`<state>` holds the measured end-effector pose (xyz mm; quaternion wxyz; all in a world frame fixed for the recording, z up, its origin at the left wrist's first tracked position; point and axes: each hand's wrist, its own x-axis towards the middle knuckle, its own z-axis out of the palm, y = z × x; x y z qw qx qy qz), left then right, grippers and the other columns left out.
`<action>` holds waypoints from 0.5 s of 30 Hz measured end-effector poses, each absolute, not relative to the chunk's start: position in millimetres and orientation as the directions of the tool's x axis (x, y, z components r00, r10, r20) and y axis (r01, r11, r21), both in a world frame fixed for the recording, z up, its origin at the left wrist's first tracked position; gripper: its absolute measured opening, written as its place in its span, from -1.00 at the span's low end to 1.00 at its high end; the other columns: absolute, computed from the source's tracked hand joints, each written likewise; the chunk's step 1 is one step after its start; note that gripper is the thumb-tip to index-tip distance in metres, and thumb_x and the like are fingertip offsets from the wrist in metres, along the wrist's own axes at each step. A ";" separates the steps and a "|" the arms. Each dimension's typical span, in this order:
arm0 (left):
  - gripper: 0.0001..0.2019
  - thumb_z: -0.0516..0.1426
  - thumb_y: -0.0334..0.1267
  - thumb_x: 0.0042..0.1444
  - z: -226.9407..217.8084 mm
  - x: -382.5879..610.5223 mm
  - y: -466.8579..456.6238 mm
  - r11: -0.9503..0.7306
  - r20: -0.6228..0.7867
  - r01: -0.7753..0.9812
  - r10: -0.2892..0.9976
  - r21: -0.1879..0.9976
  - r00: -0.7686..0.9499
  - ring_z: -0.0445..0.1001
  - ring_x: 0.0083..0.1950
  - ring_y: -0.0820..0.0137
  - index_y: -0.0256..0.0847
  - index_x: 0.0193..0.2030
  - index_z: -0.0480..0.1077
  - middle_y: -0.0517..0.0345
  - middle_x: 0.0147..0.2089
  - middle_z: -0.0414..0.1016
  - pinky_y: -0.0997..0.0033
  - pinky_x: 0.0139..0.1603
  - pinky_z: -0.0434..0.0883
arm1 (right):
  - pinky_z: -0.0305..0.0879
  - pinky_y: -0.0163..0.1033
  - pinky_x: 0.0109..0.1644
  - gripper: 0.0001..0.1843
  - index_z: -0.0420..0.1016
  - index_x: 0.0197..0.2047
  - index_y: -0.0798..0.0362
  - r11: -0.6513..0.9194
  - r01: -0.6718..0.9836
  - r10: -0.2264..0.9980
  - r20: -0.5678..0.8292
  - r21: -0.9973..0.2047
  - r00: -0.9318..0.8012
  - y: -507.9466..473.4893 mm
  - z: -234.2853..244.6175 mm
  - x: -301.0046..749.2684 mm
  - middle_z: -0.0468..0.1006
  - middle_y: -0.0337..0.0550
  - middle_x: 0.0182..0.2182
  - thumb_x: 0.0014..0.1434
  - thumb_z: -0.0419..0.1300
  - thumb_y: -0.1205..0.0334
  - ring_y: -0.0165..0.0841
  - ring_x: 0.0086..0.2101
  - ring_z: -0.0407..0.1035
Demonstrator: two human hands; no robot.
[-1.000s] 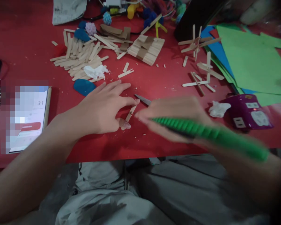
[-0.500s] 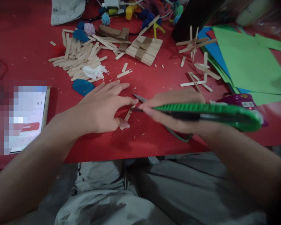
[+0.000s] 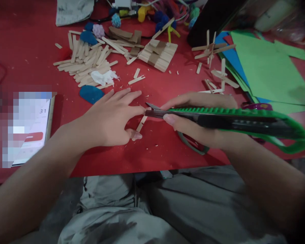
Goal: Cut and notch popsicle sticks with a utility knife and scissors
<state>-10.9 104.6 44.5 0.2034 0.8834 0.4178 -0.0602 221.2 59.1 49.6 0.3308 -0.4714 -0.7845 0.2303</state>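
Observation:
A short wooden craft stick (image 3: 141,124) with notches lies on the red table. My left hand (image 3: 110,117) pins it down there with index fingertip and thumb, while the other fingers are spread flat. In my right hand (image 3: 193,118) is a green utility knife (image 3: 234,118), its dark blade end at the stick's upper end, near the left index finger. Beneath my right hand lies a pair of scissors (image 3: 194,145); only the pointed tip and part of a dark handle show.
A pile of craft sticks (image 3: 86,61) and a bundle of sticks (image 3: 159,54) lie farther back. Green paper sheets (image 3: 271,71) are at right, with joined sticks (image 3: 210,49) beside them. A phone (image 3: 32,128) lies at left. Small wood scraps dot the table.
The utility knife has turned in my right hand, so its flat side shows more and its rear end reaches farther right. My left hand stays almost in place on the stick.

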 end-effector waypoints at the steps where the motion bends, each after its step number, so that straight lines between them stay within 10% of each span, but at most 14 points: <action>1: -0.42 0.26 0.00 0.10 44.5 -10.9 104.7 -0.567 -0.281 0.764 0.713 0.308 0.643 -0.09 0.59 -0.15 0.10 0.29 0.43 0.20 0.61 -0.06 -0.25 0.54 -0.04 | 0.50 -0.33 -0.32 -0.90 0.66 -0.19 -0.08 0.448 0.582 0.893 0.300 -0.679 -0.336 59.5 49.1 221.9 0.71 -0.24 -0.33 0.24 0.34 0.14 -0.37 -0.39 0.59; 10: -0.37 0.26 0.01 0.10 41.8 -11.8 104.6 -0.563 -0.277 0.761 0.713 0.322 0.644 -0.10 0.59 -0.11 0.15 0.35 0.35 0.20 0.61 -0.07 -0.25 0.54 -0.07 | 0.54 -0.29 -0.31 -0.80 0.68 -0.12 -0.10 0.301 0.463 0.929 0.147 -0.833 -0.340 55.0 46.2 223.3 0.70 -0.23 -0.37 0.32 0.24 0.06 -0.35 -0.41 0.59; 15: -0.40 0.27 -0.02 0.10 42.2 -12.3 103.8 -0.566 -0.257 0.756 0.717 0.329 0.648 -0.07 0.58 -0.13 0.12 0.31 0.40 0.19 0.60 -0.04 -0.24 0.54 -0.03 | 0.53 -0.31 -0.31 -0.86 0.67 -0.17 -0.09 0.414 0.537 0.908 0.292 -0.735 -0.300 51.0 42.1 217.6 0.69 -0.26 -0.39 0.24 0.28 0.27 -0.39 -0.45 0.57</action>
